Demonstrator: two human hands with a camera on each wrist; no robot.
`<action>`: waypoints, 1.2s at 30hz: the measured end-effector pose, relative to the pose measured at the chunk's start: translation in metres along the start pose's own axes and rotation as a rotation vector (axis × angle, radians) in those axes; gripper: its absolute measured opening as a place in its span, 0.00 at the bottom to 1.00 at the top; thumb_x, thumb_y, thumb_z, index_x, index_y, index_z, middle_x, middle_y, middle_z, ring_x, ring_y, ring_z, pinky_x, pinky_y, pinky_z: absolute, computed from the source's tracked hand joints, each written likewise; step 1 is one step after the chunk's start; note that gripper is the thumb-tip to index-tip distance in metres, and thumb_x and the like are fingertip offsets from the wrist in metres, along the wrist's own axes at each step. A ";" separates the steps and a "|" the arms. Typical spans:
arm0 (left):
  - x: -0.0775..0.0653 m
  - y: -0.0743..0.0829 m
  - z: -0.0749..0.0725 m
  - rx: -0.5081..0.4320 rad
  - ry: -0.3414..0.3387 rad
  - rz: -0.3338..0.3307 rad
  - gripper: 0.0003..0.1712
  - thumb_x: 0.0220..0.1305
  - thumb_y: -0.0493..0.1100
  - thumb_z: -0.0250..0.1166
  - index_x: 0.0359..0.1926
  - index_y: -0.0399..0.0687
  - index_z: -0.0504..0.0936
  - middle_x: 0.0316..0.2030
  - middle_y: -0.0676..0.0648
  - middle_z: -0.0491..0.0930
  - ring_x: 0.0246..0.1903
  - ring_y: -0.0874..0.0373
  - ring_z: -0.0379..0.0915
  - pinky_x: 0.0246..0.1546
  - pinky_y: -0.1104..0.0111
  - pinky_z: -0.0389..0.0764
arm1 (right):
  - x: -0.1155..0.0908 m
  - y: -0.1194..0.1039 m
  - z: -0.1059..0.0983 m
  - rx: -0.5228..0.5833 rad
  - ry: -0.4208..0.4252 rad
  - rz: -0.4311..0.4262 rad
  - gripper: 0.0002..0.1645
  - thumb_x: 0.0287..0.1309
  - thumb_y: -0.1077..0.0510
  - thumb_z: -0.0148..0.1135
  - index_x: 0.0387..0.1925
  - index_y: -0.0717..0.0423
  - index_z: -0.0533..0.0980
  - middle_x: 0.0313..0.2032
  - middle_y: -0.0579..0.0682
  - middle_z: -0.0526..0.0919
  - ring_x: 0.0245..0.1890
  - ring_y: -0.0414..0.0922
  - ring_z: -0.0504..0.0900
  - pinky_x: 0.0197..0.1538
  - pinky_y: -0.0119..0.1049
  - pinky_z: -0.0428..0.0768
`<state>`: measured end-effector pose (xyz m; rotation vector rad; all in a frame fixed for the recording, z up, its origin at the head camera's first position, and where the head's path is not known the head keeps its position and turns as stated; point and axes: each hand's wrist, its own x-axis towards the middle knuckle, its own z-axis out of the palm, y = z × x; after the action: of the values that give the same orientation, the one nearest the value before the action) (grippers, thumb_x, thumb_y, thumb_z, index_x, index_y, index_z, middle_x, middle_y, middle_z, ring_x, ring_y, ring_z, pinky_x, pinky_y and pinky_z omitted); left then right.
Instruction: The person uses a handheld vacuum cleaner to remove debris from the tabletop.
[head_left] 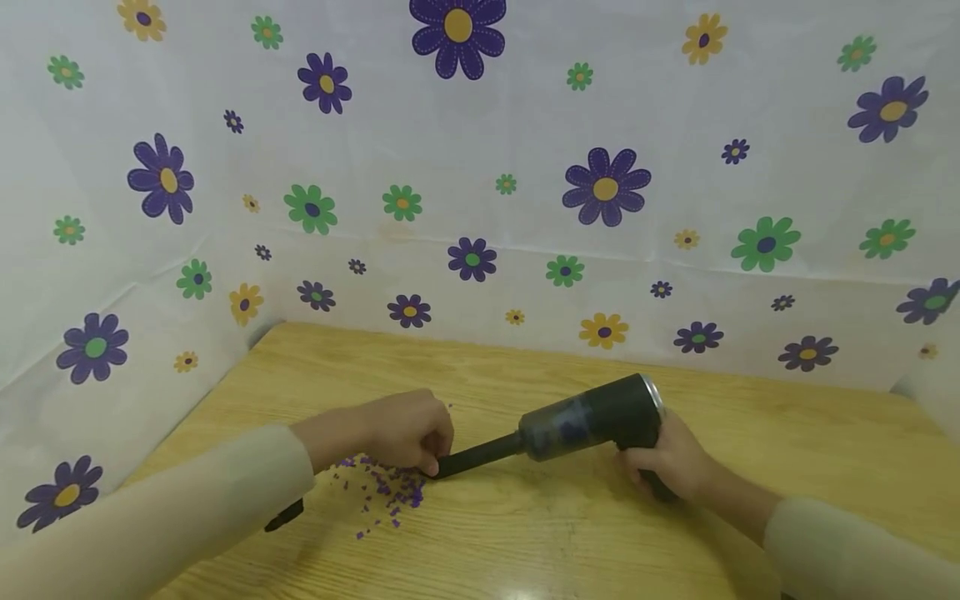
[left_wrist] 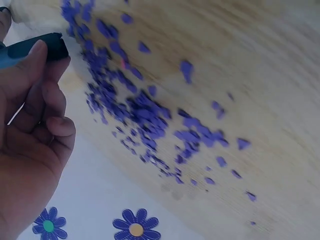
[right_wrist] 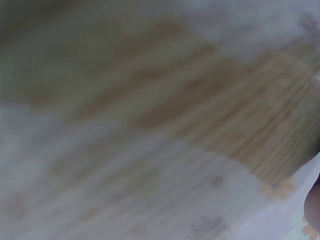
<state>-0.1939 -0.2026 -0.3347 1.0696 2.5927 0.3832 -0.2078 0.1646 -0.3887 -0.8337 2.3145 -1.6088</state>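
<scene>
A black handheld vacuum cleaner (head_left: 577, 421) with a translucent dust cup lies across the middle of the head view. My right hand (head_left: 678, 462) grips its handle; in the right wrist view only a bit of that hand (right_wrist: 313, 207) shows at the right edge. With thumb and fingertips, my left hand (head_left: 408, 429) pinches the tip of the narrow nozzle (head_left: 480, 453). The nozzle's dark end (left_wrist: 57, 47) shows between those fingers in the left wrist view. Small purple scraps (left_wrist: 147, 115) lie scattered beside the left hand and nozzle tip.
The wooden table (head_left: 525, 533) carries the scraps. A white cloth (head_left: 487, 133) printed with flowers stands behind the table and along its sides. A small black object (head_left: 285, 515) shows below the left sleeve. The right wrist view is mostly blurred.
</scene>
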 end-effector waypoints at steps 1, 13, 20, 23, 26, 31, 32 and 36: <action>0.000 -0.002 -0.001 0.003 -0.002 -0.007 0.04 0.54 0.37 0.75 0.28 0.48 0.87 0.26 0.57 0.85 0.27 0.70 0.77 0.34 0.77 0.80 | 0.002 0.000 0.001 -0.001 0.000 -0.001 0.08 0.52 0.69 0.63 0.29 0.67 0.70 0.12 0.52 0.75 0.08 0.41 0.74 0.13 0.41 0.75; -0.014 0.009 0.004 -0.124 -0.122 0.000 0.07 0.52 0.38 0.77 0.24 0.51 0.86 0.21 0.62 0.81 0.22 0.73 0.75 0.28 0.78 0.79 | -0.003 -0.002 0.005 0.025 -0.066 -0.016 0.09 0.44 0.71 0.59 0.30 0.70 0.70 0.12 0.47 0.75 0.09 0.38 0.74 0.12 0.39 0.76; -0.012 0.006 0.001 -0.076 -0.107 0.036 0.06 0.54 0.38 0.76 0.25 0.51 0.87 0.22 0.61 0.82 0.23 0.74 0.75 0.29 0.78 0.79 | -0.006 -0.001 0.007 0.088 -0.083 -0.043 0.10 0.47 0.73 0.57 0.33 0.70 0.67 0.12 0.57 0.73 0.09 0.40 0.73 0.11 0.40 0.76; -0.007 -0.005 -0.005 -0.028 -0.028 0.026 0.03 0.56 0.37 0.74 0.29 0.49 0.88 0.24 0.59 0.84 0.24 0.72 0.76 0.30 0.77 0.80 | -0.002 -0.001 0.007 0.104 -0.019 -0.009 0.09 0.49 0.72 0.58 0.32 0.72 0.67 0.12 0.53 0.75 0.08 0.42 0.74 0.12 0.42 0.76; 0.001 -0.015 -0.009 0.029 0.087 0.017 0.02 0.59 0.36 0.71 0.33 0.48 0.88 0.28 0.57 0.84 0.27 0.69 0.76 0.33 0.75 0.81 | 0.002 0.001 0.004 0.124 0.057 0.043 0.09 0.52 0.72 0.59 0.32 0.71 0.67 0.13 0.48 0.75 0.09 0.42 0.74 0.13 0.44 0.78; 0.031 -0.028 -0.015 0.125 0.232 -0.001 0.07 0.64 0.34 0.66 0.40 0.44 0.89 0.35 0.49 0.86 0.36 0.59 0.81 0.41 0.67 0.84 | 0.009 0.006 -0.007 0.115 0.172 0.121 0.08 0.56 0.69 0.60 0.30 0.67 0.68 0.15 0.48 0.75 0.11 0.44 0.75 0.18 0.45 0.81; 0.039 -0.032 -0.016 0.130 0.234 -0.003 0.08 0.65 0.33 0.65 0.41 0.43 0.89 0.36 0.48 0.87 0.37 0.58 0.82 0.42 0.67 0.84 | 0.011 0.006 -0.009 0.099 0.188 0.136 0.08 0.56 0.68 0.61 0.29 0.67 0.68 0.15 0.48 0.76 0.11 0.45 0.75 0.18 0.46 0.81; 0.059 -0.045 -0.019 0.147 0.189 -0.042 0.07 0.64 0.34 0.66 0.40 0.43 0.89 0.38 0.47 0.88 0.38 0.56 0.83 0.45 0.65 0.84 | 0.021 0.005 -0.012 0.050 0.211 0.196 0.08 0.55 0.66 0.61 0.27 0.66 0.70 0.15 0.50 0.76 0.12 0.46 0.76 0.20 0.45 0.81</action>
<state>-0.2697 -0.1933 -0.3437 1.0706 2.8445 0.3014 -0.2324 0.1642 -0.3856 -0.4275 2.3949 -1.7318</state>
